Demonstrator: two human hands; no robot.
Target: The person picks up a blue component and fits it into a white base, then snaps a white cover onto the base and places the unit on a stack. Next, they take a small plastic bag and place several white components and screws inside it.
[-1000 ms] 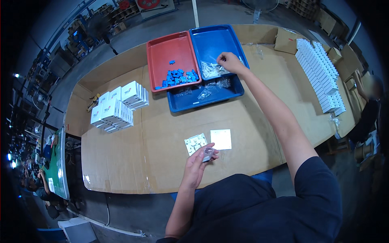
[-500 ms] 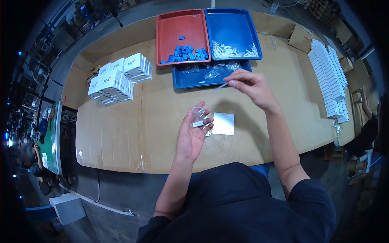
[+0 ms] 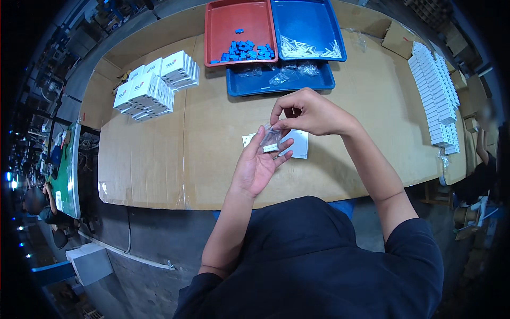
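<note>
A small clear plastic bag [image 3: 272, 137] rests in my left hand [image 3: 254, 169], palm up, its thumb and fingers around the bag. Low in the bag area shows a short white piece [image 3: 271, 148], near the fingers. My right hand [image 3: 313, 112] comes in from above, thumb and forefinger pinched at the bag's upper edge. What those fingertips hold is hidden. Just beyond my left hand, a flat white square piece [image 3: 300, 144] lies on the cardboard, with another white piece [image 3: 247, 139] partly covered by the hand.
Across the table stand a red tray [image 3: 239, 18] of blue parts and a blue tray [image 3: 305, 21] of white sticks. Both overlap a lower blue tray [image 3: 244, 85] with clear bags. White boxes are stacked left [image 3: 143, 90] and right [image 3: 433, 101]. Cardboard walls [image 3: 149, 45] edge the table.
My right hand has moved down and left, bringing its pinched fingertips to the bag; the thin pale strip it held is hidden now. The view has shifted slightly, so the trays appear higher.
</note>
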